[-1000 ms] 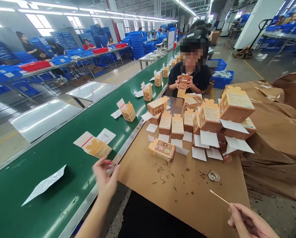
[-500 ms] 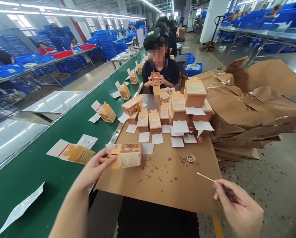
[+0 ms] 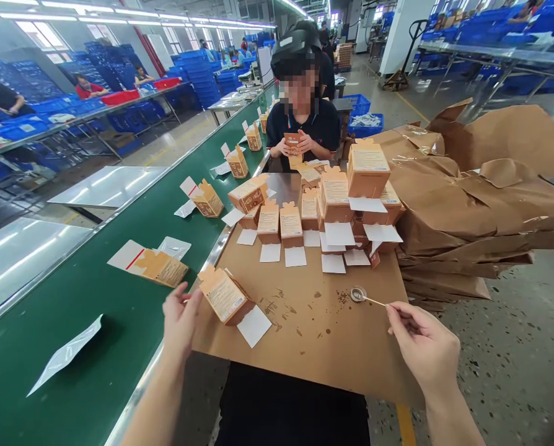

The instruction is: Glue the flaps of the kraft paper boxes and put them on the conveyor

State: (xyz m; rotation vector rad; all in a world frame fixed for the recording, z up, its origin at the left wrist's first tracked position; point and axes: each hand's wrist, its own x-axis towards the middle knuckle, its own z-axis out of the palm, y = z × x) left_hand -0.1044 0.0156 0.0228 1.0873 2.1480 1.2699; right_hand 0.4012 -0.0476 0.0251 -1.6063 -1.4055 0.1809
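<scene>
Pinching a thin stick (image 3: pixel 374 300) in the right hand (image 3: pixel 423 344), left hand (image 3: pixel 180 323) open beside a carton (image 3: pixel 222 295)

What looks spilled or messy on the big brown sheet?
Brown specks are spilled on the cardboard sheet, right beside the small metal dish that the stick in the right hand points at. Darker smudges mark the sheet too. They look like a little mess.
</scene>
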